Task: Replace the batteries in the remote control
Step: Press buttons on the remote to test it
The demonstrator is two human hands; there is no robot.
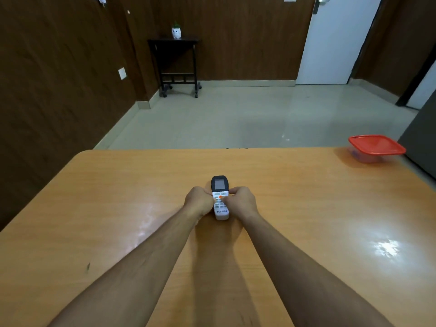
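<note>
Room: dark brown wood-panelled walls [59, 67], a pale grey tiled floor [236, 114] and a white door [337, 38] at the far right.
Far wall: a small black wheeled side table [177, 64] with a little white owl-shaped planter [176, 33] standing on it.
Surface: a glossy orange-tan wooden table [94, 208] with rounded corners, filling the lower part of the view.
Left hand [199, 201]: fingers curled round the left side of the remote, gripping it.
Task's thing: a white handheld remote control with a dark screen end [220, 197], face up near the middle of the table, screen end pointing away from the person, held between both hands; whether its underside touches the tabletop cannot be told.
Right hand [240, 201]: fingers curled round the remote's right side, thumb lying on the button face near an orange button.
Far right: a clear plastic food box with a red lid [376, 147] on the table's far right corner, well apart from the hands.
</note>
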